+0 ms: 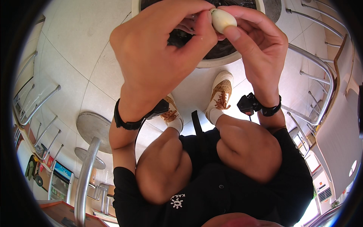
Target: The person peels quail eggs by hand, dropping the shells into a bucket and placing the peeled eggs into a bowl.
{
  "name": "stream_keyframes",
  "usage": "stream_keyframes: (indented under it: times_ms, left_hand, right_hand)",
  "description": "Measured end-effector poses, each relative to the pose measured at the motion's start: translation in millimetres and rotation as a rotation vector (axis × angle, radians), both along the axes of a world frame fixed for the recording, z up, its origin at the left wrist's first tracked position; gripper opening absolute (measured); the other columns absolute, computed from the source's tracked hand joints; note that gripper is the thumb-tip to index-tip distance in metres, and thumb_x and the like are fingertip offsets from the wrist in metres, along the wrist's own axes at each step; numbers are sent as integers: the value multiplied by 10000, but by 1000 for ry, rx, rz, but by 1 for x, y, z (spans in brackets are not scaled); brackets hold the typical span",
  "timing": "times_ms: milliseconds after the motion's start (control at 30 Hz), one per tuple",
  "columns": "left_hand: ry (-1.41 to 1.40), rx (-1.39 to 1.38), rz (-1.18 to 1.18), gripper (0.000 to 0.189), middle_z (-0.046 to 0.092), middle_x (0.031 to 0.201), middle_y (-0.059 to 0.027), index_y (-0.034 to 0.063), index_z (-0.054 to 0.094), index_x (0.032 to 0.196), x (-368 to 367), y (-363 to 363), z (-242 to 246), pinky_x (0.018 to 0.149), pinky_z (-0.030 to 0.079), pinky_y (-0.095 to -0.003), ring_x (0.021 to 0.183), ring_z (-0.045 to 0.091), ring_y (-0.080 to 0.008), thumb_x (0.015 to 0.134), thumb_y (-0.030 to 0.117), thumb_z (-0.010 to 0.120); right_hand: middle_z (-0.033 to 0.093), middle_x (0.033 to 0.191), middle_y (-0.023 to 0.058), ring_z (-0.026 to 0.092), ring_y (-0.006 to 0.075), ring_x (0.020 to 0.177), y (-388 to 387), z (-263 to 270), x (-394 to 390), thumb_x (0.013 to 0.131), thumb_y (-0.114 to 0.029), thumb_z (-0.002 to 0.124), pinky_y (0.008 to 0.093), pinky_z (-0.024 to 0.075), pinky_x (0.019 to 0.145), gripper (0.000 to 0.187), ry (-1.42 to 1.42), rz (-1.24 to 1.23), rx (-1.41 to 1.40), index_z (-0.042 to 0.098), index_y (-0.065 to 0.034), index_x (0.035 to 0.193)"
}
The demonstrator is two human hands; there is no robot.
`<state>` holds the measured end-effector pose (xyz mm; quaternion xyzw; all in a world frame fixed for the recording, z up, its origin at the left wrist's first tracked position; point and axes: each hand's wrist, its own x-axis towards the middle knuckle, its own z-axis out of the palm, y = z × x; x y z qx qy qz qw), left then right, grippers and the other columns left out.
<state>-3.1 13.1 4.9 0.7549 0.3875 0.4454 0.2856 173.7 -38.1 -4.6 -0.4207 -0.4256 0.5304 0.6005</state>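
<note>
Between the fingertips of both hands is a small, pale, oval peeled egg (224, 21), near the top centre. My right hand (249, 37) pinches it between thumb and index finger. The thumb and fingertips of my left hand (167, 45) touch its left end, where a small greenish patch shows. Beneath the hands stands a round, pale-rimmed bin (221, 63) lined with a black plastic bag (221, 51). The hands hide much of the bag and what lies in it.
Metal-legged chairs (326, 73) stand at the right, and more chair legs (48, 96) at the left. A metal table post (88, 176) with a round base (95, 130) is at lower left. My shoes (222, 88) rest on the tiled floor (105, 71).
</note>
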Motion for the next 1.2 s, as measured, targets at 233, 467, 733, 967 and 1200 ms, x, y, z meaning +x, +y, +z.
stream_keyframes:
  times_ms: [233, 467, 733, 967, 1200]
  left_hand:
    - [-104, -236, -58, 139, 772, 917, -71, -35, 754, 1073, -3, -1, 0, 783, 578, -236, 825, 736, -121, 949, 21, 720]
    - [-158, -329, -97, 158, 758, 932, -83, -53, 729, 1108, -4, -1, -2, 764, 558, -233, 833, 723, -127, 975, 20, 686]
    - [-180, -305, -150, 179, 759, 1001, -74, -46, 731, 1136, -3, 1, -2, 793, 562, -239, 879, 718, -124, 970, -3, 677]
    - [-127, -188, -187, 217, 770, 1073, -107, -39, 737, 1150, -6, 3, -3, 839, 573, -244, 920, 721, -131, 935, -16, 726]
    - [-159, -186, -185, 215, 768, 1045, -97, -38, 735, 1139, -4, 3, -3, 832, 574, -250, 910, 719, -132, 925, -15, 744]
  right_hand:
    - [731, 1132, 178, 723, 199, 1004, 0, -2, 2, 927, 84, 708, 308, 606, 909, 304, 28, 24, 20, 665, 108, 1226]
    - [737, 1124, 168, 726, 198, 1001, 1, -6, 2, 938, 56, 713, 309, 607, 902, 293, 20, 24, 20, 675, 93, 1226]
    - [747, 1101, 152, 729, 181, 975, -1, -4, 3, 945, 57, 701, 289, 609, 871, 287, 5, 13, -24, 683, 73, 1232]
    - [744, 1110, 154, 725, 175, 982, -1, 0, 2, 942, 60, 700, 280, 602, 874, 302, -19, 13, -38, 676, 68, 1243]
    - [723, 1175, 182, 721, 199, 1008, 2, -1, 3, 917, 100, 708, 315, 604, 918, 343, -16, 29, 13, 655, 85, 1256]
